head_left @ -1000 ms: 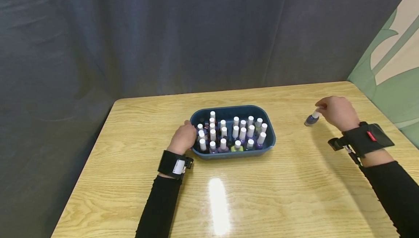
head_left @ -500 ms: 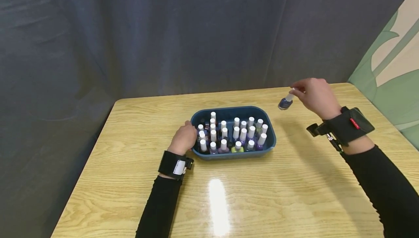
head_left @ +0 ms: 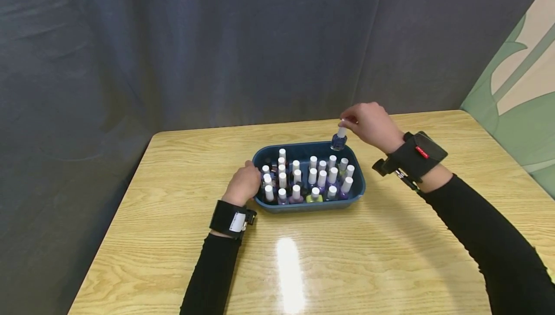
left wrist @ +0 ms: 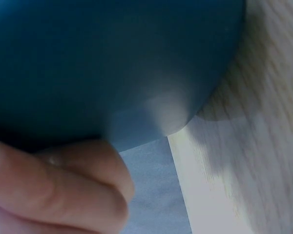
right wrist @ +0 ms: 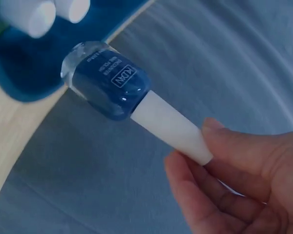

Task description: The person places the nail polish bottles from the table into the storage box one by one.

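Closest to us, the table (head_left: pixel 303 267) is bare wood with a bright spot of light on it. A little farther, our left hand (head_left: pixel 244 183) rests on the left end of the blue tray (head_left: pixel 309 203). It sits in the same spot as a second ago, so the tray stays put. In the left wrist view we see fingers (left wrist: pixel 58 190) pressed to the tray's blue wall (left wrist: pixel 112 63), but that view is blurry, so we cannot be sure if they curl round the rim or just lean on it.

The tray is full of little bottles (head_left: pixel 310 177) with white caps, standing in rows.

Farther back, our right hand (head_left: pixel 370 123) pinches one bottle (head_left: pixel 339 138) by the tip of its white cap (right wrist: pixel 172 128). The blue glass (right wrist: pixel 107 86) hangs below, tilted. A second ago this bottle was out on the right side of the table. Half a second ago it was in the air, partway over. Now it hangs above the tray's far right corner, apart from the others.

We think the carrying is almost done. The bottle still needs to come down into the open spot at the back of the tray and stand straight before we let go.
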A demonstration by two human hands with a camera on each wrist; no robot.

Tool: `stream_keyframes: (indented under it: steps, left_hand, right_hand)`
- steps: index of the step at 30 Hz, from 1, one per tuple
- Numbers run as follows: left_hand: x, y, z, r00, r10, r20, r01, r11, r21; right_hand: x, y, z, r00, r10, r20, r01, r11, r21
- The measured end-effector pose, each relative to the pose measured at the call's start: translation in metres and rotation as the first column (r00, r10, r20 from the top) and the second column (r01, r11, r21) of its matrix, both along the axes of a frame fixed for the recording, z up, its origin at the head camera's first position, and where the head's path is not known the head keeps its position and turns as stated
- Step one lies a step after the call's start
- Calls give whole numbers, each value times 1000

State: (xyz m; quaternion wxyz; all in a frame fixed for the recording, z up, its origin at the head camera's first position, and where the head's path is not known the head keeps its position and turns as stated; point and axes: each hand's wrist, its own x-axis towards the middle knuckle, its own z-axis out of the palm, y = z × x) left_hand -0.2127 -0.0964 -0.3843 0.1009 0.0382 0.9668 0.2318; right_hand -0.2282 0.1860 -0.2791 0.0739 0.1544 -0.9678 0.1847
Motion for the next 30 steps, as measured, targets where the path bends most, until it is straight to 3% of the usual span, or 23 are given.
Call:
stream_keyframes:
  steps: [8, 15, 24, 30]
  left_hand:
    - [-1, 1, -1, 1000, -18, -17, 18, 1000, -14]
    - [-2, 3, -3, 999, -26, -32, 25, 999, -25]
    - [-3, 3, -1, 1000, -5, -7, 5, 1000, -9]
    - [-2, 4, -1, 999, -12, -47, 12, 1000, -17]
  right_hand:
    - [-9, -11, -11, 998, 53, 25, -54, 996, 66]
    - [-14, -11, -15, 997, 42, 62, -48, 994, 94]
    - [-17, -9, -23, 990, 76, 119, -94, 985, 145]
    - [-17, -9, -27, 983, 63, 173, -92, 982, 165]
